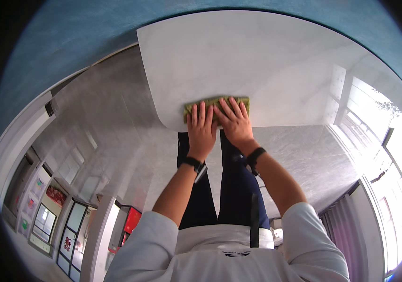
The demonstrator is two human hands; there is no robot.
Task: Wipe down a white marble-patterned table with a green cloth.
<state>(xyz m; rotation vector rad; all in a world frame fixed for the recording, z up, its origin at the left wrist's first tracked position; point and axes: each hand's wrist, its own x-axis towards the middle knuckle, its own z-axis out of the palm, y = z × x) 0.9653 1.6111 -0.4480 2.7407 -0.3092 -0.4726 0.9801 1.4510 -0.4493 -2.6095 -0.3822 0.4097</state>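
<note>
A folded green cloth (212, 101) lies on a glossy white tabletop (257, 63), close to its near edge and left corner. My left hand (201, 128) presses down on the left half of the cloth, fingers pointing forward and slightly spread. On the right half rests my right hand (237, 123), angled inward so that the two hands nearly meet in the middle. The cloth's underside is hidden. A dark-strapped watch (196, 166) is on my left wrist, and a black band (255, 158) circles the right one.
The table's far edge runs along a blue wall (81, 31). Grey polished floor tiles (292, 151) extend around the table and under my legs. Bright windows (398, 151) and a grey curtain (345, 225) stand at right. A black-framed glass door (70, 232) appears lower left.
</note>
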